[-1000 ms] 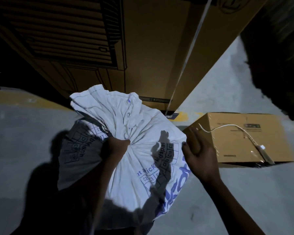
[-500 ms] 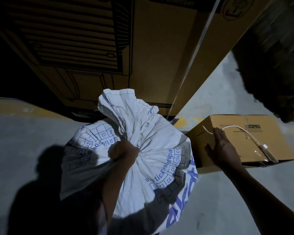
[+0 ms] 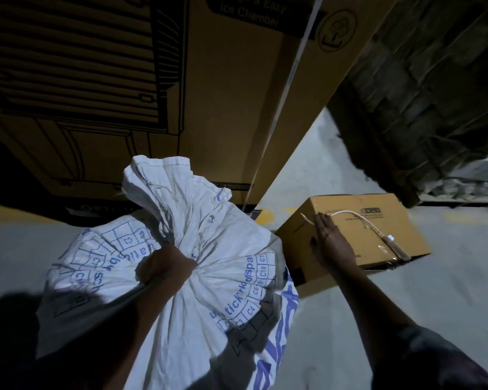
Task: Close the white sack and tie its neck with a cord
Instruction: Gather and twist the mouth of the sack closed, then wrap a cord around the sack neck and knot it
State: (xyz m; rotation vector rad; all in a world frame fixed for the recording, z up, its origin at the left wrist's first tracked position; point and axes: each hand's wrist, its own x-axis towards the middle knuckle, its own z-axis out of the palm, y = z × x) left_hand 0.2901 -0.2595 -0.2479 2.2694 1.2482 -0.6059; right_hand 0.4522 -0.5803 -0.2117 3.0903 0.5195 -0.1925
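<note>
A full white sack (image 3: pixel 209 291) with blue print stands on the floor in front of me. My left hand (image 3: pixel 166 266) is clenched around its gathered neck, and the loose top flares up above my fist. A thin white cord (image 3: pixel 350 213) lies across the top of a small cardboard box (image 3: pixel 392 235) to the right of the sack. My right hand (image 3: pixel 331 240) lies flat on that box with fingers stretched out, fingertips at the cord's near end. It holds nothing.
A tall printed carton (image 3: pixel 209 94) stands just behind the sack. Dark stacked goods (image 3: pixel 434 94) rise at the right. Grey concrete floor (image 3: pixel 406 305) with a yellow line (image 3: pixel 12 215) surrounds the sack and box.
My right hand has moved away from the sack to the box top and reached the cord's end. My left hand has kept its grip on the sack neck.
</note>
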